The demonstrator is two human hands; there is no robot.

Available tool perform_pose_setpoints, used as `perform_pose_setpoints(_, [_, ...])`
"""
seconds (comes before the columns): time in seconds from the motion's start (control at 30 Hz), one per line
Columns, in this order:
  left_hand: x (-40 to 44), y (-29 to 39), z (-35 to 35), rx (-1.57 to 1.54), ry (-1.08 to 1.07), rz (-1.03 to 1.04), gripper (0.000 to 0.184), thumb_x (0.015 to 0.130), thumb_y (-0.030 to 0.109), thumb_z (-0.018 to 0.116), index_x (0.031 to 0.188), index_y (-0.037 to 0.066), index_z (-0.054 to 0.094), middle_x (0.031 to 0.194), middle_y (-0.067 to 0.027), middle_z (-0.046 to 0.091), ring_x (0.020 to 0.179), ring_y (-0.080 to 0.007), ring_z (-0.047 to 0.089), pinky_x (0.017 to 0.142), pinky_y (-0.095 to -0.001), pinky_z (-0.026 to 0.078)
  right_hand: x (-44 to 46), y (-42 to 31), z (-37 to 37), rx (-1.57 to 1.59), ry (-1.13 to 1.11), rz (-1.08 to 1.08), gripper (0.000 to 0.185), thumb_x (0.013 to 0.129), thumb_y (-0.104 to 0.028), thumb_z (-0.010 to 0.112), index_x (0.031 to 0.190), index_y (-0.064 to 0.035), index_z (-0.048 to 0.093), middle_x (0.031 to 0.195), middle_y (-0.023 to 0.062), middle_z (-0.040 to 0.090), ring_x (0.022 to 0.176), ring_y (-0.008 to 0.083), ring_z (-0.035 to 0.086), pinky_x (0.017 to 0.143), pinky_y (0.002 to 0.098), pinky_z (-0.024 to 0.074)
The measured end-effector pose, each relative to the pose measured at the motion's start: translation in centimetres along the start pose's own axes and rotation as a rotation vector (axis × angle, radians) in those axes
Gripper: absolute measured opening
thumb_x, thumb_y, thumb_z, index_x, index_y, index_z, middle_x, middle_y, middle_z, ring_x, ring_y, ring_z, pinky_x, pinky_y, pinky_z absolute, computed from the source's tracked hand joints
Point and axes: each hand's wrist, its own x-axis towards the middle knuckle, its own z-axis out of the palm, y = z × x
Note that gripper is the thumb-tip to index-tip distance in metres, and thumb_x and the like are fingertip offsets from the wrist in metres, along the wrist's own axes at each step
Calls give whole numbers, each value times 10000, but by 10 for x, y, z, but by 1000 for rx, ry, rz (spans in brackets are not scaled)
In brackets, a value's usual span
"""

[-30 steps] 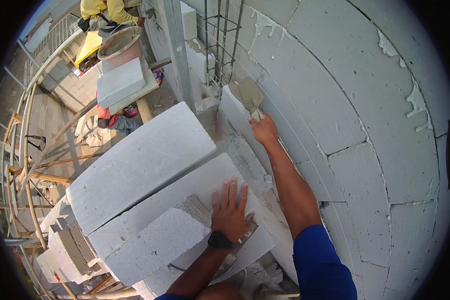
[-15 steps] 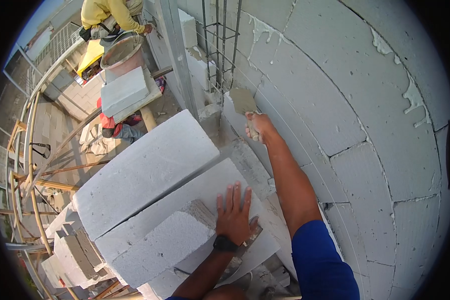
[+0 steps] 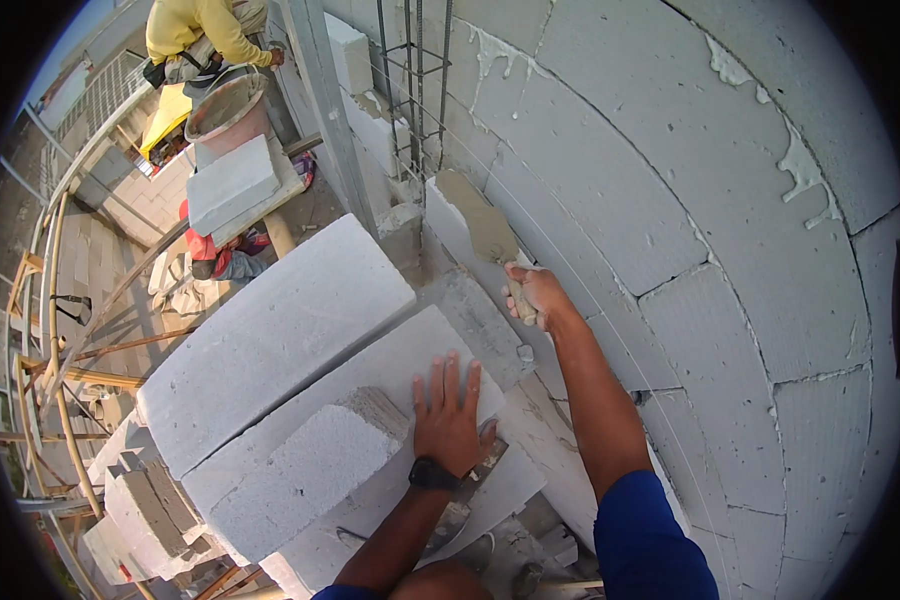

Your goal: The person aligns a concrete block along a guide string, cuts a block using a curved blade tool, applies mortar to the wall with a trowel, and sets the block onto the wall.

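My right hand (image 3: 537, 296) is closed round the handle of a trowel (image 3: 493, 237), whose blade lies against the top of a white block (image 3: 443, 222) in the wall course. Grey mortar (image 3: 458, 188) covers the far end of that block. Fingers spread, my left hand (image 3: 447, 428) rests flat on a large pale block (image 3: 425, 340). A smaller rough block (image 3: 315, 475) sits just left of that hand, and another large block (image 3: 280, 340) lies alongside across a narrow gap.
A tall block wall (image 3: 670, 200) rises on the right, with a string line running along it. Steel rebar (image 3: 417, 90) stands in the corner beside a post (image 3: 328, 110). Beyond are a mortar bucket (image 3: 228, 112), a person in yellow (image 3: 195, 28), a person in red (image 3: 202, 245) and scaffold poles (image 3: 58, 300).
My right hand has drawn the trowel back towards me along the block, and more mortar shows at the far end. My left hand stays on its block; the view has shifted slightly.
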Motion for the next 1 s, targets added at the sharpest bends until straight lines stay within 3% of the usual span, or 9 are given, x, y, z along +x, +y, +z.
perform_pose_setpoints(0.43, [-2,4,3,66,12,5,979,798,427,793,1614,105,357,1676,-237,264,1564,-413,220,1249,-625,158,-82,54,-57,16,-35,13,319,1019,-310,675,1113,-5,662,829,81,641,569,167,596,475,334,494])
perform_pose_setpoints(0.67, [-5,3,11,115,48,21,981,804,444,780,1620,113,348,1682,-226,256,1567,-404,215,1254,-615,156,-187,121,-117,-4,-1,-8,316,1008,-311,683,1110,-13,651,805,60,627,555,157,590,482,314,471])
perform_pose_setpoints(0.8, [-7,5,13,148,55,21,993,798,457,782,1620,113,345,1687,-211,255,1570,-394,212,1258,-609,148,-263,179,-173,-176,17,-36,358,989,-314,710,1167,-10,646,789,49,621,538,136,574,490,306,469])
perform_pose_setpoints(0.87, [-8,6,16,169,63,23,1002,790,462,787,1619,114,345,1689,-205,255,1572,-390,210,1259,-606,147,-316,196,-198,-252,37,-2,439,979,-346,727,1261,-24,635,809,55,636,525,115,565,510,305,481])
perform_pose_setpoints(1.0, [-12,5,21,225,101,51,1020,777,463,803,1617,111,343,1693,-204,249,1571,-396,208,1259,-605,153,-419,235,-263,-658,83,57,555,961,-388,736,1384,-56,599,1015,161,726,797,276,713,764,393,570])
